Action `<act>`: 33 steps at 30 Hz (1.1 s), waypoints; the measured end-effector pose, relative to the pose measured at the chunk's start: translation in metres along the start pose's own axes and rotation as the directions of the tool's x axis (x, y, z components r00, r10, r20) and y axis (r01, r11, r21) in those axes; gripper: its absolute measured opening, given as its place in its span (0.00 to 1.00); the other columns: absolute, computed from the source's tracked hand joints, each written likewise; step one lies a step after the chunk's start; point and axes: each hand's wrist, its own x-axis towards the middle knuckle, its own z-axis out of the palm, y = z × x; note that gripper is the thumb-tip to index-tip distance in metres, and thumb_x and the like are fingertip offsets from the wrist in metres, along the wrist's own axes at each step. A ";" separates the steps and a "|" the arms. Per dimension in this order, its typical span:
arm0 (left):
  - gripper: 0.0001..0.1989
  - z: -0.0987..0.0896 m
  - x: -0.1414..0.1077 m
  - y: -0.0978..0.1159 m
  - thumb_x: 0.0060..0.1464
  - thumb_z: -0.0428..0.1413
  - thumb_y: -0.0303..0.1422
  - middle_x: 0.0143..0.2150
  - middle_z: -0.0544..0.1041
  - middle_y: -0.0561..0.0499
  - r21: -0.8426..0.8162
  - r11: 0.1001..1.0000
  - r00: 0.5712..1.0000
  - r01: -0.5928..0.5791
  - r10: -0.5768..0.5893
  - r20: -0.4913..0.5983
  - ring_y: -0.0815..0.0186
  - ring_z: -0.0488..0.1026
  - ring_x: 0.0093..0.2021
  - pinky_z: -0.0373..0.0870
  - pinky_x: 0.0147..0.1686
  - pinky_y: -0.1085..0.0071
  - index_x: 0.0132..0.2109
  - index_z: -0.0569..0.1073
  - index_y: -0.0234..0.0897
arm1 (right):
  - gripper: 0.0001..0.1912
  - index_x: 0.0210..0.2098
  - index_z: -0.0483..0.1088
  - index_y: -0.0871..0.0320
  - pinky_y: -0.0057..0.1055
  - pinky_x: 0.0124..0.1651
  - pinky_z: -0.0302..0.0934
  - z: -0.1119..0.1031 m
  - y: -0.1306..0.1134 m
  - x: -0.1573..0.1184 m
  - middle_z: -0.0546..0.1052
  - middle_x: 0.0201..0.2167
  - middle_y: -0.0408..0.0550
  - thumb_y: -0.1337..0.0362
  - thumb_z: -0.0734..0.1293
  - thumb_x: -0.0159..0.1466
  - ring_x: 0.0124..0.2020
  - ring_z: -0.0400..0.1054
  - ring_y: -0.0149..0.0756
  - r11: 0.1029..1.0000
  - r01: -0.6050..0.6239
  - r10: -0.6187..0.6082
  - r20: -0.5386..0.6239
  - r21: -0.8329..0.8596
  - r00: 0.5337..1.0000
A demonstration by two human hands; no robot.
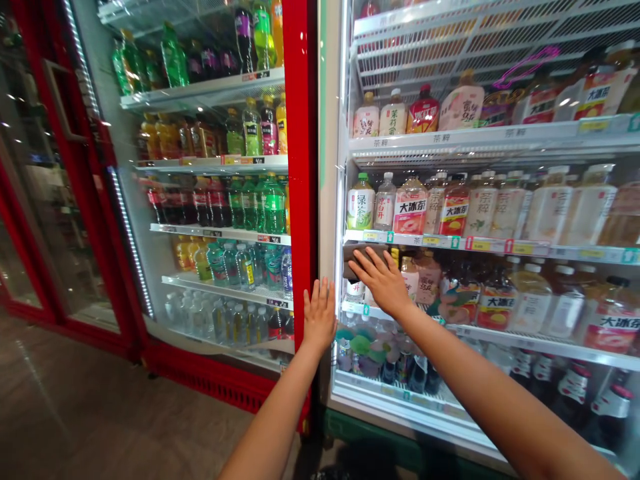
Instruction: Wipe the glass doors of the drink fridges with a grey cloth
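My left hand [320,320] lies flat with its fingers pointing up, over the pale frame [327,193] of the right-hand drinks fridge, close to the red fridge's edge. My right hand [384,280] is spread on or just before that fridge's glass front, and I hold nothing in either hand. By my right fingertips is a brown strip [356,265], perhaps the door handle; part of it is covered by my fingers. Bottled teas [411,203] stand on the shelf above my right hand. Bottles [427,277] on the shelf behind it are partly hidden by my hand and forearm.
A red-framed fridge [304,133] full of soft drinks stands to the left. Farther left is another red-framed glass door with a long handle [63,100]. Dark bottles [570,390] line the right fridge's bottom shelf. Brown floor [65,407] runs along the lower left.
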 end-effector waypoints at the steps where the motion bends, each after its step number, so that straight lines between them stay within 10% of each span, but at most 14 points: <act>1: 0.48 0.001 0.001 0.002 0.57 0.59 0.32 0.78 0.45 0.36 -0.006 1.000 1.000 -0.002 0.002 -0.001 0.48 0.35 0.78 0.41 0.74 0.43 0.76 0.44 0.29 | 0.34 0.71 0.58 0.51 0.56 0.75 0.36 -0.003 0.001 -0.009 0.58 0.74 0.49 0.73 0.63 0.68 0.75 0.46 0.48 0.999 -0.032 0.032 -0.002 -0.018 0.999; 7: 0.47 0.006 0.010 0.021 0.58 0.57 0.32 0.78 0.44 0.36 -0.040 0.998 0.999 -0.043 0.042 -0.033 0.47 0.34 0.78 0.40 0.74 0.41 0.77 0.41 0.30 | 0.30 0.69 0.61 0.53 0.55 0.75 0.36 -0.006 0.000 -0.022 0.61 0.73 0.46 0.70 0.63 0.69 0.74 0.49 0.48 0.990 0.132 -0.130 0.042 -0.042 0.991; 15: 0.51 0.006 0.029 0.052 0.58 0.59 0.33 0.78 0.44 0.36 -0.075 0.994 0.994 -0.079 0.072 -0.082 0.48 0.34 0.78 0.40 0.74 0.42 0.77 0.36 0.30 | 0.33 0.72 0.57 0.51 0.55 0.74 0.32 -0.023 0.035 -0.030 0.58 0.74 0.49 0.71 0.62 0.69 0.76 0.41 0.49 0.960 -0.239 0.223 -0.121 -0.144 0.967; 21: 0.52 0.007 0.037 0.072 0.58 0.58 0.30 0.78 0.43 0.37 -0.096 0.989 0.990 -0.114 0.105 -0.099 0.49 0.34 0.78 0.40 0.74 0.43 0.76 0.32 0.31 | 0.34 0.72 0.58 0.50 0.54 0.75 0.30 -0.026 0.035 -0.052 0.60 0.73 0.46 0.70 0.62 0.68 0.76 0.41 0.46 0.989 -0.066 0.064 -0.024 -0.136 0.998; 28: 0.53 0.002 0.047 0.095 0.58 0.59 0.33 0.79 0.44 0.38 -0.136 0.980 0.985 -0.145 0.131 -0.111 0.47 0.34 0.78 0.39 0.74 0.43 0.77 0.32 0.31 | 0.37 0.73 0.54 0.49 0.57 0.73 0.34 -0.049 0.070 -0.062 0.58 0.74 0.51 0.70 0.62 0.66 0.76 0.41 0.49 0.921 -0.354 0.341 -0.104 -0.165 0.934; 33: 0.52 0.001 0.050 0.108 0.61 0.58 0.39 0.78 0.45 0.37 -0.157 0.970 0.977 -0.185 0.165 -0.131 0.47 0.35 0.78 0.39 0.74 0.44 0.77 0.32 0.32 | 0.33 0.71 0.60 0.50 0.54 0.74 0.35 -0.054 0.063 -0.072 0.61 0.73 0.48 0.70 0.61 0.67 0.76 0.43 0.48 0.946 -0.265 0.266 -0.022 -0.184 0.964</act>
